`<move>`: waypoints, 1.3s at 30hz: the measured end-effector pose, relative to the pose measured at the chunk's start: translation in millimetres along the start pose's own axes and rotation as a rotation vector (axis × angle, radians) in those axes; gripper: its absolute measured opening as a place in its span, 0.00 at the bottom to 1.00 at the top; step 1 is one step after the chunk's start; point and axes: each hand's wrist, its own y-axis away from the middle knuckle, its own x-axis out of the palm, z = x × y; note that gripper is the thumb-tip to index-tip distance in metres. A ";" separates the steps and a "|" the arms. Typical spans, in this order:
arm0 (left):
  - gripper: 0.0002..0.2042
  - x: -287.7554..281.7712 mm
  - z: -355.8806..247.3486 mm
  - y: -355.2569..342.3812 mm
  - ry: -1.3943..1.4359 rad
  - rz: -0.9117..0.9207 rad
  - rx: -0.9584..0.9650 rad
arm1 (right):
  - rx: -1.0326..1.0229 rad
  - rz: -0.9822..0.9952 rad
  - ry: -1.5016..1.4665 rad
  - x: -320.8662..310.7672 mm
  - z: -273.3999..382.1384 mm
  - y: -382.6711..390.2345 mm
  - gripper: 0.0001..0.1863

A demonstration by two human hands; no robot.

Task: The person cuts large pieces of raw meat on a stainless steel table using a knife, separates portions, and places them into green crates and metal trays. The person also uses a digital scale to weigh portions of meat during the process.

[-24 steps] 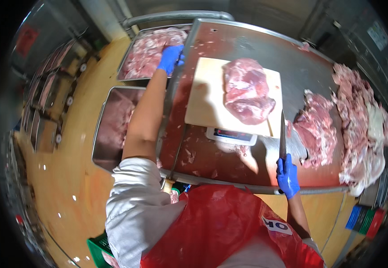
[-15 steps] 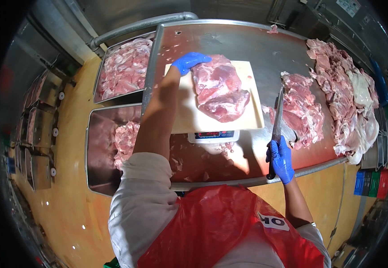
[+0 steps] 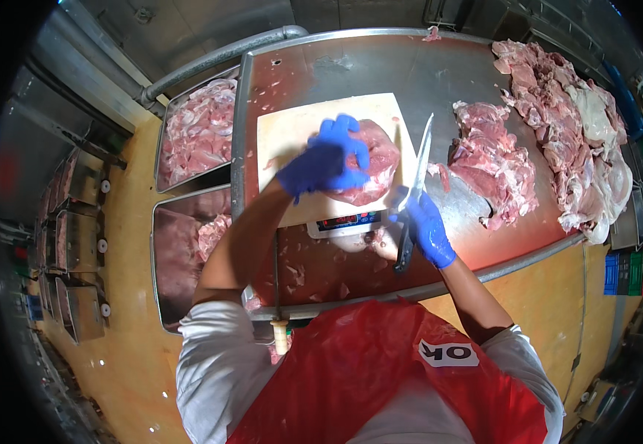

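The left hand (image 3: 325, 164), in a blue glove, lies on top of a pink piece of raw meat (image 3: 372, 164), its fingers (image 3: 345, 129) spread and curled down over it, pressing or gripping the near-left part of the piece. The meat rests on a pale cutting board (image 3: 292, 137) that sits on a scale (image 3: 347, 222) near the middle of the steel counter (image 3: 351, 66). The right hand (image 3: 426, 229), also blue-gloved, is just right of the board's near corner, its fingers wrapped tight around the dark handle of a knife (image 3: 415, 185); the blade points away from the person, running along the board's right edge, just beside the meat but not clearly touching it. To the right on the counter lies a loose heap of cut meat (image 3: 492, 159), and farther right a larger pile of meat and pale fat (image 3: 573, 126). Left of the counter stand two metal trays (image 3: 160, 244) holding more meat. A sharpening steel (image 3: 277, 296) hangs at the counter's near edge, above the person's red apron (image 3: 366, 370).
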 end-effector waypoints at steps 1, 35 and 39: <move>0.13 -1.8 -3.1 5.3 0.065 0.002 0.049 | -0.033 -0.019 -0.014 -3.0 -4.8 -6.3 0.20; 0.15 -9.0 86.9 -15.2 0.387 0.259 -0.233 | -0.140 0.040 0.161 -23.9 52.0 -78.3 0.16; 0.29 3.6 75.4 -10.2 0.313 0.053 -0.325 | -0.149 0.040 0.316 -46.4 49.4 -55.9 0.15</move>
